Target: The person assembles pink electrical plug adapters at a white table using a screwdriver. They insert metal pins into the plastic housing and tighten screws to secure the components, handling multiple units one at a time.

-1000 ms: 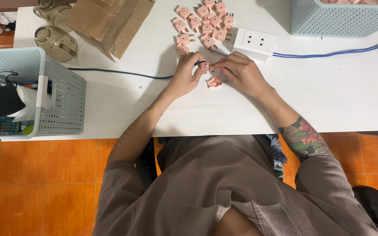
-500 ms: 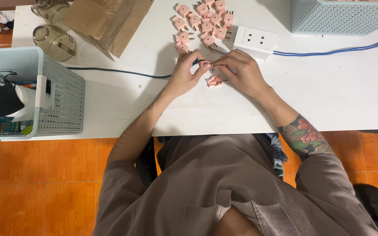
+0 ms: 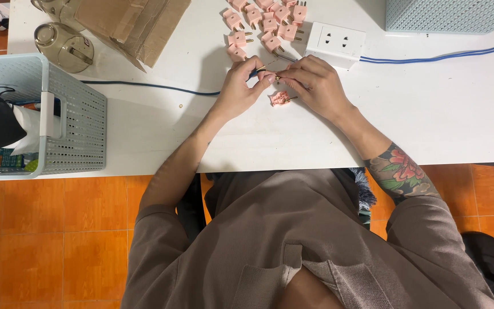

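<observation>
While two hands [image 3: 281, 86] work, ten pink plugs [image 3: 261, 23] wait.

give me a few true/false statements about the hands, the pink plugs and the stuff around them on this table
1. Both hands meet at the end of the dark blue cable. True: the left hand and right hand pinch it together.
2. One pink plug part lies on the table between the hands. True.
3. The pile of pink plugs sits inside the basket. False: it lies on the white table, beyond the hands.
4. The white socket block lies left of the pile. False: it lies right of it.
5. The grey basket stands at the table's left edge. True.
</observation>
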